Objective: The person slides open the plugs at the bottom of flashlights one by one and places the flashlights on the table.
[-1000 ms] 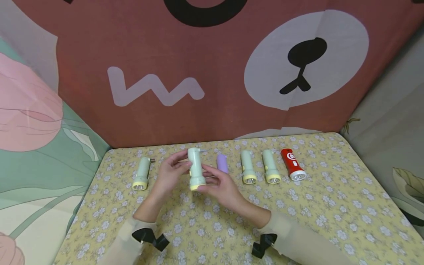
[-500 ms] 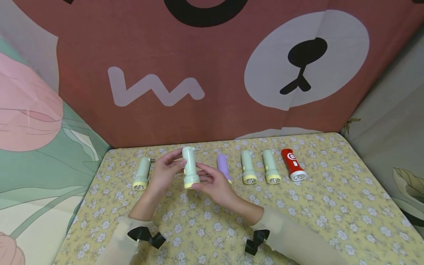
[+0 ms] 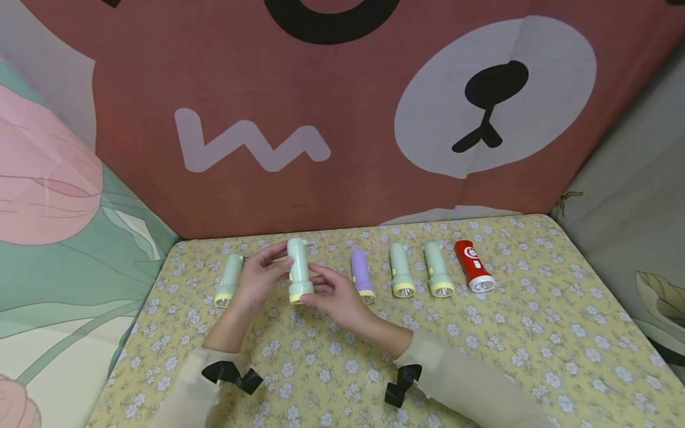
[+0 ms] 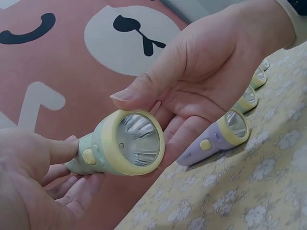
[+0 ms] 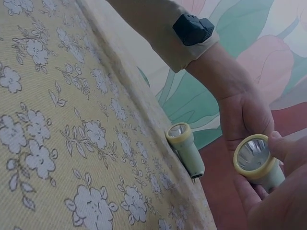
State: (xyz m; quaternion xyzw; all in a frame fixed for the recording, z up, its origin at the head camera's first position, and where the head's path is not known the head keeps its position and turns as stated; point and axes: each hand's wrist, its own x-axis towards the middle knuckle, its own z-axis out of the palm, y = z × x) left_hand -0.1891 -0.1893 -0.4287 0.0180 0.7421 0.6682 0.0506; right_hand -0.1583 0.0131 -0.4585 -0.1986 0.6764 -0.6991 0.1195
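Both hands hold one mint-green flashlight (image 3: 299, 264) with a yellow rim, its lens end down and toward the person. The left hand (image 3: 260, 274) grips the body near the tail, thumb across it by the yellow switch (image 4: 89, 156). At the head end, the right hand (image 3: 336, 294) pinches the yellow rim between thumb and fingers, as the left wrist view shows. A small prong piece (image 3: 309, 242) sticks out sideways at the tail. Left of the hands lies another mint flashlight (image 3: 231, 278), partly behind the left wrist. Close to the right hand rests a purple flashlight (image 3: 361, 272).
To the right lie two more mint flashlights, one (image 3: 400, 268) beside the other (image 3: 437, 267), then a red flashlight (image 3: 473, 264) with a white head. A yellow flowered cloth (image 3: 514, 356) covers the table. Behind it hangs a reddish bear-print cloth (image 3: 364, 178).
Both hands have carried the mint flashlight leftward, tilting it slightly. The purple flashlight, partly hidden by the right hand before, now shows fully. The left hand now sits closer to the leftmost flashlight.
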